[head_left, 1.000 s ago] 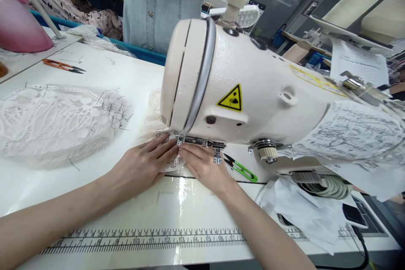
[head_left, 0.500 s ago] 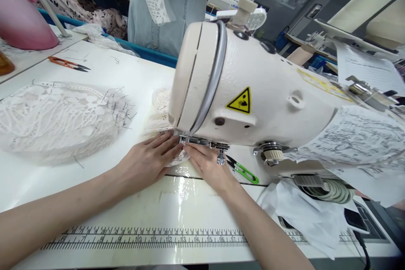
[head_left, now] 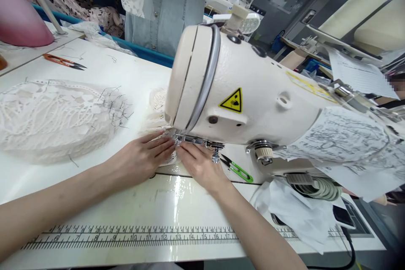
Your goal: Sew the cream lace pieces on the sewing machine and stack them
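My left hand [head_left: 142,157] lies flat with fingers stretched out on a strip of white lace [head_left: 171,157] beside the needle area of a cream sewing machine [head_left: 253,88]. On the other side of the lace, my right hand [head_left: 201,164] rests with its fingers extended under the metal attachment [head_left: 193,139]. Its fingertips are partly covered by that attachment. More of the lace [head_left: 157,103] spreads on the table behind my left fingers. The needle itself is hidden behind the machine head.
Green thread snips [head_left: 238,170] lie right of my right hand. Orange snips [head_left: 61,61] and a pile of lace pieces [head_left: 53,118] are on the left. A printed ruler [head_left: 133,236] runs along the front edge. White cloth [head_left: 297,211] and a phone [head_left: 343,216] sit right. A person in denim [head_left: 164,17] stands behind.
The view has shifted slightly to the right. The lace between my hands now shows a straighter edge instead of a rounded one. Lace by the person in denim has swung left.
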Motion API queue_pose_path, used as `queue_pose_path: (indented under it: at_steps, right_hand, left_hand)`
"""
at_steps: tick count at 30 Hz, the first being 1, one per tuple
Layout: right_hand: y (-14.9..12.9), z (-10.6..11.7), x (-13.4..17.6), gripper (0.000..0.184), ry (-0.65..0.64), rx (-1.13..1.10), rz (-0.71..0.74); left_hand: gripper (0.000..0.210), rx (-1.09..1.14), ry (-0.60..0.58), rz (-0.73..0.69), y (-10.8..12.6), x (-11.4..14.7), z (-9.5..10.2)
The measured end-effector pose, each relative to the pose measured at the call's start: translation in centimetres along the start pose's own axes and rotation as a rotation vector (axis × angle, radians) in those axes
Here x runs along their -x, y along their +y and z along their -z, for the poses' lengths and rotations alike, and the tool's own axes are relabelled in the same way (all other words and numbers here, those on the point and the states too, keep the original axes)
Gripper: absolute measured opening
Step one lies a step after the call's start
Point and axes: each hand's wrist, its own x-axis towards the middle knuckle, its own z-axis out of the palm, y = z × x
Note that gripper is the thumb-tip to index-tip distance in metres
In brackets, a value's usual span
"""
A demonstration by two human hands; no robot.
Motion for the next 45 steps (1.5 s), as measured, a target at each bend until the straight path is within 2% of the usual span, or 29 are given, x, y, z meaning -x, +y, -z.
queue_pose_path:
  at_steps: [6,11,17,23,31,45]
  right_hand:
    - [-1.2,0.2,-0.5,0.022,0.020,-0.008,0.024]
    - [-1.3,0.2,-0.6,0.022,0.063,-0.056,0.050]
    - [-1.2,0.1,-0.6,0.023,0.097,-0.067,0.084]
    - [-1.0,0.1,-0.6,0.021,0.127,-0.046,0.088]
    - [-0.6,0.3,-0.3,0.023,0.094,-0.031,0.049]
    - [0.2,0.3,-0.2,0.018,0.093,-0.066,0.011]
  left_hand:
    - [0.046,-0.025,-0.086,-0.027,-0.6,-0.6,1.1]
    - [0.042,-0.033,-0.060,-0.100,-0.7,-0.7,1.2]
    - [0.044,-0.015,-0.089,-0.062,-0.8,-0.6,0.9]
    - [0.041,-0.101,-0.064,-0.118,-0.6,-1.1,1.1]
    - [0.038,-0.109,-0.002,-0.071,-0.1,-1.5,1.0]
    - [0.040,-0.146,0.005,-0.032,0.7,-1.9,1.1]
